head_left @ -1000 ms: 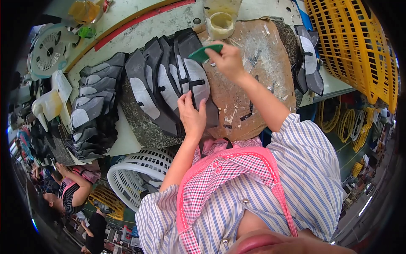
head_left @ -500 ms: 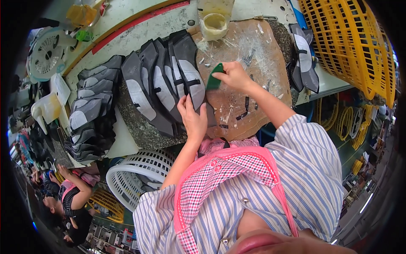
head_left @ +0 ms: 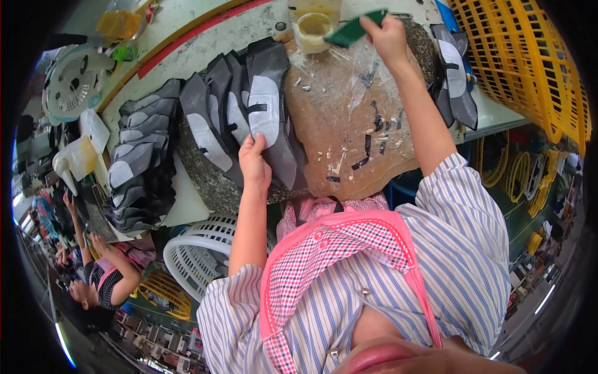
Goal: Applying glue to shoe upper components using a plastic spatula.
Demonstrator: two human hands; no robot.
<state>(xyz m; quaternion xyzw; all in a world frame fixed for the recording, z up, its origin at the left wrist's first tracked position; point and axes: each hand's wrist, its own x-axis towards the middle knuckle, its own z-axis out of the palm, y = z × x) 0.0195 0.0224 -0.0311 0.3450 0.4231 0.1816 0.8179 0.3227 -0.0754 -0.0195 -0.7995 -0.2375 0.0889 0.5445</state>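
My right hand (head_left: 387, 42) grips a flat green spreader (head_left: 349, 33) at one end. The other end of the blade is beside the mouth of a pale, crusted glue cup (head_left: 313, 28). With its thumb on the white patch, my left hand (head_left: 255, 165) holds the lower left edge of a dark grey cut piece (head_left: 269, 115), its fingers partly hidden. This piece bears a black strip and lies over the right end of a fanned row of similar pieces (head_left: 202, 128). A brown, glue-smeared board (head_left: 336, 124) with black scraps lies to the right.
A stack of grey pieces (head_left: 134, 156) stands on the left, with a few more (head_left: 455, 75) at the right edge. Yellow baskets (head_left: 517, 56) lean at the right. Below the bench sits a white basket (head_left: 193, 252). A fan (head_left: 75, 84) and a co-worker (head_left: 112, 268) are at left.
My right hand has carried the green spreader up and away from the pieces to the glue cup. My left hand has shifted left, and the front piece now shows its white patch more fully.
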